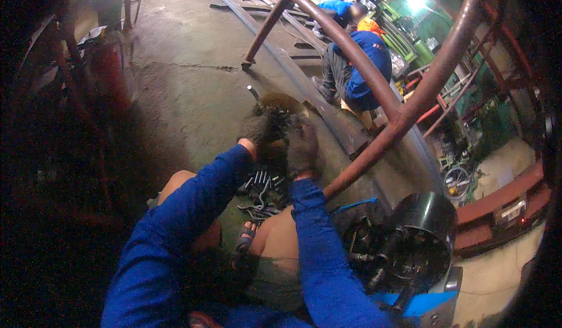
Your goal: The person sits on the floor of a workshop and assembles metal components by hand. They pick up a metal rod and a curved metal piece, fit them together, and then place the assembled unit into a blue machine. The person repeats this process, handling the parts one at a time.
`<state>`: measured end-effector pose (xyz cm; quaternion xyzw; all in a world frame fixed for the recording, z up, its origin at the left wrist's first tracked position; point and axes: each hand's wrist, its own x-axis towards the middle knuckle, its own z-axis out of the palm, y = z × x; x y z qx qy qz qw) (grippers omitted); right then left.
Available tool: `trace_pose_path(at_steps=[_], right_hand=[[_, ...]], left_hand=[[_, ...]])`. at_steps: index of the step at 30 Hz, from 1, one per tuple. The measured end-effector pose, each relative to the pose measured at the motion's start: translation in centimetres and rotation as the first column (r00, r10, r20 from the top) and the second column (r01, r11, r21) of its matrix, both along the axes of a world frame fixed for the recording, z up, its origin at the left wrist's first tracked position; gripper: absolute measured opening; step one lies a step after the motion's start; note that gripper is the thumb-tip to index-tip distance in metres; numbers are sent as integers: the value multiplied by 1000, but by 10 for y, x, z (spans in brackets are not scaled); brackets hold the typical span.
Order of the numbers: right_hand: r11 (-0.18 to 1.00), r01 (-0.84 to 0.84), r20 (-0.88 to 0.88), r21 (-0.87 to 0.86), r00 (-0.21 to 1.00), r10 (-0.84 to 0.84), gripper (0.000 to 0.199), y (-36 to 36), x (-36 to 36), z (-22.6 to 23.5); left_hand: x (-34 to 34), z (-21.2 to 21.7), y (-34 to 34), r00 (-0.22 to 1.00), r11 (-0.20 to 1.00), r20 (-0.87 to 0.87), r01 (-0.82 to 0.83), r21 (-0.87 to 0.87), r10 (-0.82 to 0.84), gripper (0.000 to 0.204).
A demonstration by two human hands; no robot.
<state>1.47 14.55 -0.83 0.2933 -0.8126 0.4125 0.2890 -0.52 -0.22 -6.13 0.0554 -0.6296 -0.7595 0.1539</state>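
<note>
My left hand (257,129), in a dark glove, is ahead of my knees with its fingers curled in. Close beside it, my right hand (302,143), gloved too, also looks closed. Between and just beyond them is a dark, cluttered mass (282,112), too dim to make out. A short rod with a bright end (252,90) sticks up beyond the left hand. Below the hands, several loose metal rods or bolts (261,179) lie on the floor, with a curled, chain-like metal piece (259,211) near my sandalled foot (247,234).
A red-brown pipe frame (404,117) crosses on the right. Beside my right arm stands a black drum (424,217) with dark metal parts at its mouth. Long steel beams (275,53) lie beyond. Two people (369,59) in blue crouch near green machinery (410,35).
</note>
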Motion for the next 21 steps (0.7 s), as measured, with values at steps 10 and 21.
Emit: trace_pose_path(at_steps=[10, 21], right_hand=[[880, 61, -168, 470, 985, 22, 46, 16, -11, 1], [960, 23, 143, -281, 989, 19, 44, -8, 33, 54]], left_hand=[[28, 55, 3, 987, 880, 61, 104, 463, -148, 33], [-5, -8, -20, 999, 983, 19, -51, 175, 48, 33]])
